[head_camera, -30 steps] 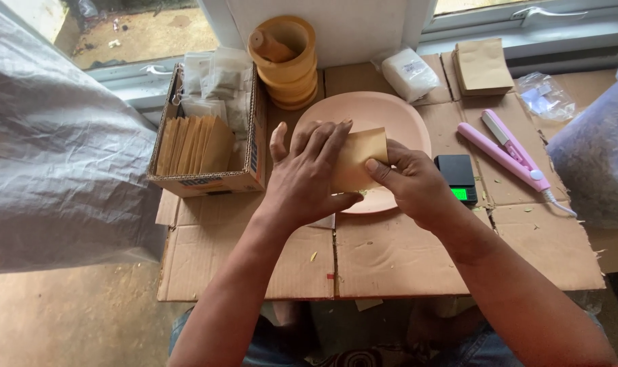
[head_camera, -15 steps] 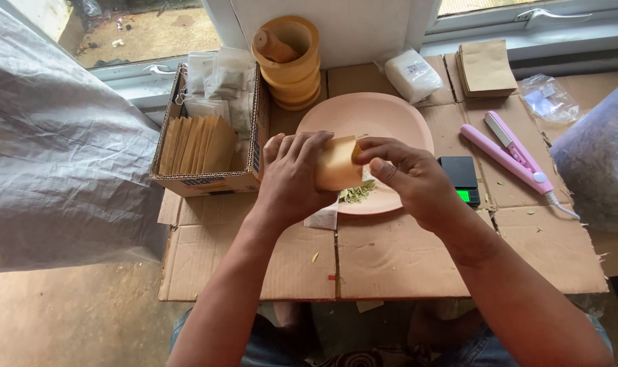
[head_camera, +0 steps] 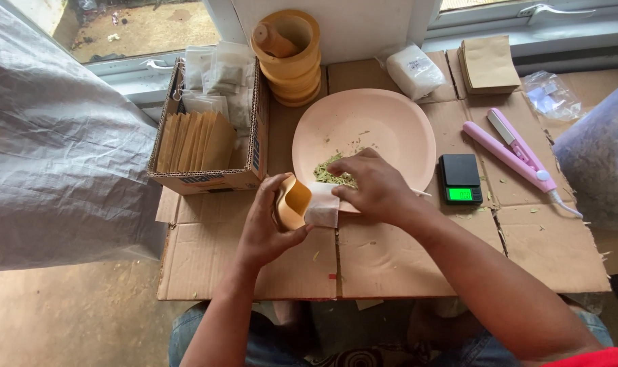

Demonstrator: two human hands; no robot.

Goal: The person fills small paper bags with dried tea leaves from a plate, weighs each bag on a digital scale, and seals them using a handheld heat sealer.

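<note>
Only the head view to go on. The left hand [head_camera: 268, 228] was curled around a small tan pouch [head_camera: 292, 202], holding its mouth open just left of centre frame. The right hand [head_camera: 377, 187] had its fingers pinched loosely over the dried green leaves [head_camera: 333, 173] at the near edge of the pink plate [head_camera: 384, 122], with a white bit of paper [head_camera: 322, 207] tucked between the two hands. Couldn't tell if any leaves were actually in the pinch.

If I were doing this, I'd keep the pouch mouth right up against the plate rim and take small pinches so nothing spills.

The surface was flattened cardboard [head_camera: 417, 258] acting as a counter, by a window. A cardboard box [head_camera: 207, 180] of tan pouches sat upper left, a small black scale [head_camera: 460, 178] with a green display right of the plate, a pink sealer [head_camera: 516, 153] beyond that, and stacked wooden bowls [head_camera: 288, 58] at top centre.
</note>
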